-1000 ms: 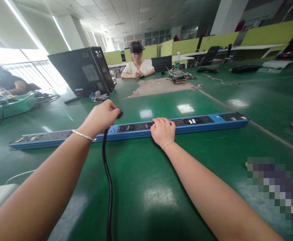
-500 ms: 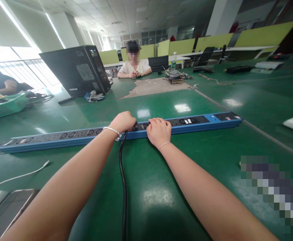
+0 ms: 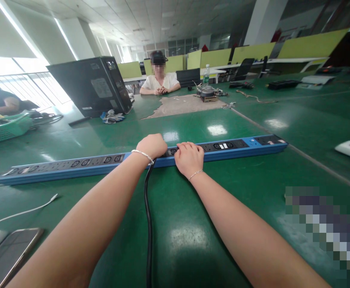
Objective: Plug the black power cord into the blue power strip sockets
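A long blue power strip with a dark row of sockets lies across the green table. My left hand is closed over its middle, fingers wrapped round the plug end of a black power cord. The plug itself is hidden under the hand, so how far it sits in a socket does not show. From the wrist the cord runs down toward the near edge of the view. Just to the right, my right hand grips the strip, fingers over its top face and thumb by a socket.
On the left are a black computer tower, gloves, a green basket, a white cable and a phone. A person sits opposite; another is at far left. A bottle stands at the back.
My left hand has rolled over to the right around the plug, which showed before and is now covered. The cord's top has shifted slightly right. My right hand stays on the strip.
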A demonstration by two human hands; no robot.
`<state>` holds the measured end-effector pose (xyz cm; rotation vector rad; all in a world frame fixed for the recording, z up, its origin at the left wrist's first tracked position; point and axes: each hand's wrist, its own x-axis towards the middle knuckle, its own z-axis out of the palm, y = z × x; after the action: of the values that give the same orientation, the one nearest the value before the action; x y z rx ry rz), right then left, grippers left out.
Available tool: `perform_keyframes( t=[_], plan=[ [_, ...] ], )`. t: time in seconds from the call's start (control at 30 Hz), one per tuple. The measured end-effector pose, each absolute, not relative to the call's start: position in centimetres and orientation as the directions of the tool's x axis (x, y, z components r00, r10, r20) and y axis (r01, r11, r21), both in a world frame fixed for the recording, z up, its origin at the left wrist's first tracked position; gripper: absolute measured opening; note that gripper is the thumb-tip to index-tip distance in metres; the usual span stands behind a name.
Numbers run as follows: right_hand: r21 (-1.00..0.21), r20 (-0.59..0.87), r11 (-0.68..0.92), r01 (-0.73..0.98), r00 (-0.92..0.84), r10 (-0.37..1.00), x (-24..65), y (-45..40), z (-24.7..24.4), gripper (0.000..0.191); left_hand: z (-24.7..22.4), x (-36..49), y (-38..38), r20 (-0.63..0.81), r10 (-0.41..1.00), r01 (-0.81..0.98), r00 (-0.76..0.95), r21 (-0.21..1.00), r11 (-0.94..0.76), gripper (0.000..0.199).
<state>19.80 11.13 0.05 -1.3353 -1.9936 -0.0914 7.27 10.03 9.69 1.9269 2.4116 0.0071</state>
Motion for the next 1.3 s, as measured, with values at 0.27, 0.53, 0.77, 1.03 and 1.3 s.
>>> perform_keyframes(
  t=[0.27,0.53,0.77,1.03,1.3],
  plan=[
    [-0.326,0.604,0.464,0.823,-0.196,0.772,19.8,11.2,0.0,0.032,8.8,8.6,8.6,0.068,0.972,0.974,-0.224,-0.001,0.224,0.035],
    [-0.317,0.588,0.467,0.825,-0.215,0.78,19.9,11.0,0.2,0.032,7.3,8.8,7.1,0.153,0.958,0.969,-0.241,-0.008,0.245,0.03],
    [-0.314,0.585,0.462,0.829,-0.214,0.783,19.8,11.1,0.1,0.032,8.0,8.7,8.2,0.079,0.969,0.972,-0.233,0.001,0.233,0.032],
    [-0.317,0.581,0.459,0.83,-0.213,0.786,19.9,11.0,0.3,0.034,7.3,6.2,6.9,0.098,0.985,0.981,-0.143,0.147,0.128,0.04],
    [-0.312,0.561,0.452,0.836,-0.222,0.797,19.9,11.1,0.3,0.034,3.1,1.7,4.5,0.375,0.927,1.0,-0.019,-0.007,0.023,0.049]
  ],
)
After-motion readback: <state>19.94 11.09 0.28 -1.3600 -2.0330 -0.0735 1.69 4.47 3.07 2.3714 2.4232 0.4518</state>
